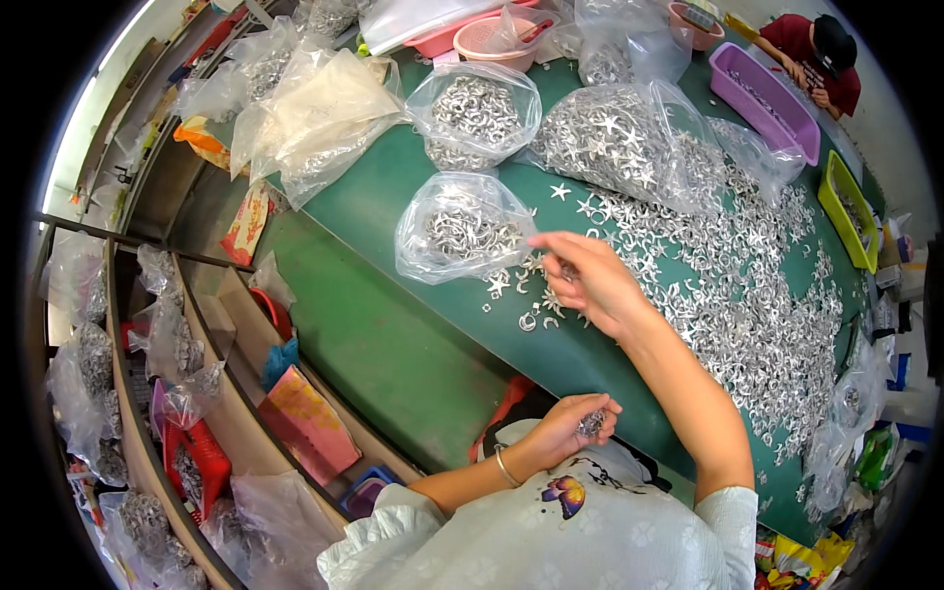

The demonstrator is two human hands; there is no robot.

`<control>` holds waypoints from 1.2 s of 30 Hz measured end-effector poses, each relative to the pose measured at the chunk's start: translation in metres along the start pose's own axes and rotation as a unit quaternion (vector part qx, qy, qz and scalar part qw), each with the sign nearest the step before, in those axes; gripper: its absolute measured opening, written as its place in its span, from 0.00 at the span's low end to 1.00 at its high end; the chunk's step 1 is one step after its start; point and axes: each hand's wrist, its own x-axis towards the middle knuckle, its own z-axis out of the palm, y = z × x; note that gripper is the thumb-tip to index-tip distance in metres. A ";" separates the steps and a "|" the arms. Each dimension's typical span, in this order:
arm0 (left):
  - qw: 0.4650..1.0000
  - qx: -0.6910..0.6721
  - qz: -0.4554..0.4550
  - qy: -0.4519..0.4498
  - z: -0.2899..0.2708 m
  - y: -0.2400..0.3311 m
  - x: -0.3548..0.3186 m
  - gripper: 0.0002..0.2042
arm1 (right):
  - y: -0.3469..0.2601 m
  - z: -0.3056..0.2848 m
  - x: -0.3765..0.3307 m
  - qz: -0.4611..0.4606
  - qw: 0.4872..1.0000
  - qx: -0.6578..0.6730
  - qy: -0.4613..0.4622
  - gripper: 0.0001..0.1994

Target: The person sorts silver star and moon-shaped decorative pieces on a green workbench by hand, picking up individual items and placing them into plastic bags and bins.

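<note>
The left hand (575, 425) cups a small heap of metal pieces (591, 423) close to the body as a store, while the right hand (580, 278) reaches with pinched fingers into the loose pile (747, 295) on the green table (393, 334) beside an open bag (462, 231).

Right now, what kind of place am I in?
Probably a small workshop sorting bench: silver metal pieces spread across a green table, clear bags of them, and coloured trays.

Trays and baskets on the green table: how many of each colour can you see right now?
Purple tray: 1
Yellow-green tray: 1
Pink baskets: 2
Total: 4
</note>
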 end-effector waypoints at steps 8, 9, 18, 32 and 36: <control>1.000 -0.003 -0.023 0.000 -0.002 -0.002 -0.001 0.12 | 0.025 -0.059 -0.056 0.006 0.928 0.369 -0.049 0.28; 1.000 -0.004 -0.024 0.002 -0.002 -0.001 -0.002 0.12 | 0.024 -0.058 -0.062 -0.001 0.927 0.375 -0.033 0.28; 0.999 0.019 -0.024 0.033 0.015 0.005 -0.002 0.11 | 0.069 -0.091 -0.101 -0.053 0.898 0.436 -0.019 0.23; 0.996 0.020 -0.090 -0.021 0.017 -0.004 0.028 0.12 | 0.045 -0.217 -0.347 -0.481 0.712 0.308 0.408 0.14; 0.994 0.041 -0.097 -0.012 0.018 -0.009 0.033 0.12 | 0.040 -0.273 -0.421 -0.541 0.639 0.253 0.485 0.13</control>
